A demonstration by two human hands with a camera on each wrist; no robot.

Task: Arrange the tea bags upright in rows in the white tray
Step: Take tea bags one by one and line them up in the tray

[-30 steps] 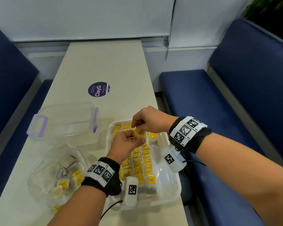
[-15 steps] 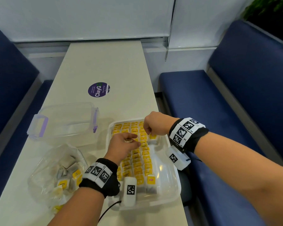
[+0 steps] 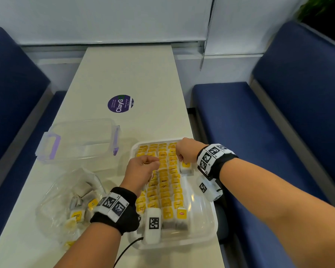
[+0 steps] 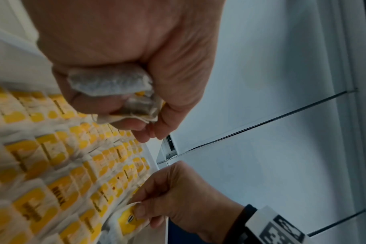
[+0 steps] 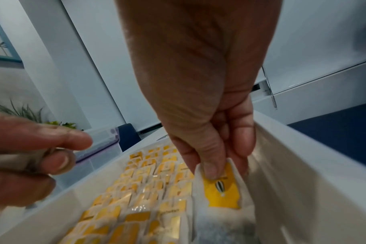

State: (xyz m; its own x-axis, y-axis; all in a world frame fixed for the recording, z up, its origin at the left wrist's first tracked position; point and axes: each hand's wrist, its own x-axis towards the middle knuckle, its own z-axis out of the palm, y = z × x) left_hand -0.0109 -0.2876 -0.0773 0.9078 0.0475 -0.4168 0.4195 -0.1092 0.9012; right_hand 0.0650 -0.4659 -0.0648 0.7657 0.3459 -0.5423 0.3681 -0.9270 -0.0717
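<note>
The white tray (image 3: pixel 211 227) lies near the table's right edge, packed with rows of upright yellow-tagged tea bags (image 3: pixel 165 182). My right hand (image 3: pixel 186 149) is down at the tray's far right side and pinches the top of one tea bag (image 5: pixel 220 189) that stands against the tray wall (image 5: pixel 293 189). My left hand (image 3: pixel 143 169) hovers over the rows with its fingers curled round a few loose tea bags (image 4: pixel 115 85). In the left wrist view the right hand (image 4: pixel 178 198) pinches its tea bag (image 4: pixel 130 219) at the row's end.
A clear plastic bag (image 3: pixel 70 206) with more tea bags lies to the left of the tray. Behind it stands an empty clear container (image 3: pixel 79 140) with purple clips. A purple round sticker (image 3: pixel 120 103) is on the table farther back. Blue benches flank the table.
My right hand has come down from above the rows to the tray's right side with its tea bag. The left hand has stayed over the rows with the bags it holds.
</note>
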